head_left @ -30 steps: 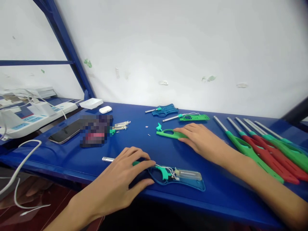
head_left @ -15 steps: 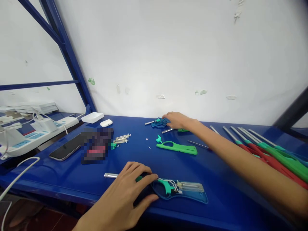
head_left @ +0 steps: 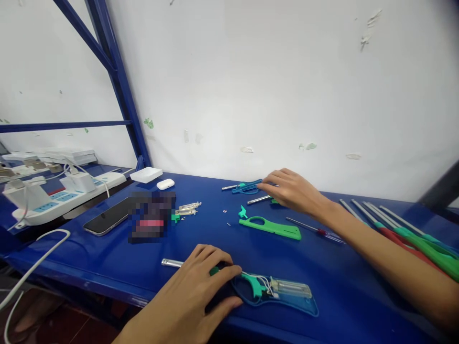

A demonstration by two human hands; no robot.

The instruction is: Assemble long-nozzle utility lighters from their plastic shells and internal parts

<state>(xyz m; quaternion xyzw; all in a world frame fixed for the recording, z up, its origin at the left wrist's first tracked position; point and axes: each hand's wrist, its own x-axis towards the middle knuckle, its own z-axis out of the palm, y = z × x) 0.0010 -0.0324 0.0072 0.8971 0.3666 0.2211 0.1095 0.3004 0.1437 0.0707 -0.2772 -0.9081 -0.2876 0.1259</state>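
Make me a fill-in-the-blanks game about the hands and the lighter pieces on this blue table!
1. The left hand presses down on an open lighter whose shell is the colour ____.
2. The right hand reaches toward the ____ at the back of the table.
3. The loose green shell half lies ____ the two hands.
4. The phone lies to the ____ of the left hand.

Missing words: blue; wall; between; left
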